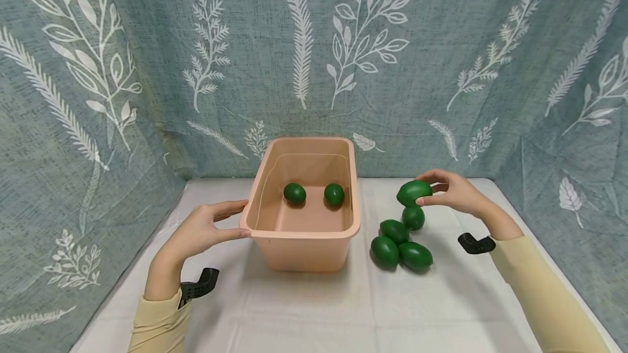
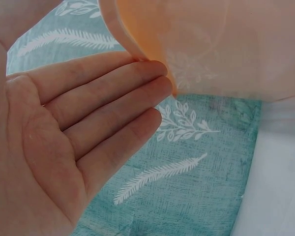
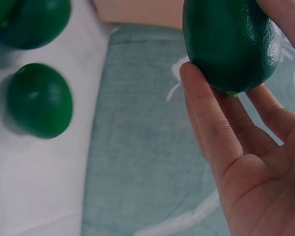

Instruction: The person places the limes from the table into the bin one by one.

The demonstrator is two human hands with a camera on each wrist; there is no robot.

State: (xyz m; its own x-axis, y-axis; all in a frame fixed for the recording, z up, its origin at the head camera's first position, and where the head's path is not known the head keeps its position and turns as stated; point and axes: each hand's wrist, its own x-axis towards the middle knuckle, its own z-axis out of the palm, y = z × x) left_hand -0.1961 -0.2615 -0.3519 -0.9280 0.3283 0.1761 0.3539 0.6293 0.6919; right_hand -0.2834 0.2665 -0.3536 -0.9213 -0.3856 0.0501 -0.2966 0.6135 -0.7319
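Note:
A pink plastic tub (image 1: 275, 257) stands in the middle of the white table and holds two green limes (image 1: 295, 193) (image 1: 334, 194). My left hand (image 1: 206, 227) rests against the tub's left rim (image 2: 137, 46), its fingers (image 2: 113, 108) straight and touching the edge. My right hand (image 1: 448, 189) grips a green lime (image 1: 414, 192) (image 3: 230, 44) lifted just above the table, right of the tub. Several more limes (image 1: 399, 244) lie in a cluster below that hand, and a lime (image 3: 39, 100) on the cloth shows in the right wrist view.
A teal leaf-patterned curtain (image 1: 314, 59) closes in the back and both sides. A white cloth (image 1: 314, 309) covers the table. Black wrist-camera mounts (image 1: 198, 285) (image 1: 476, 244) sit at both wrists.

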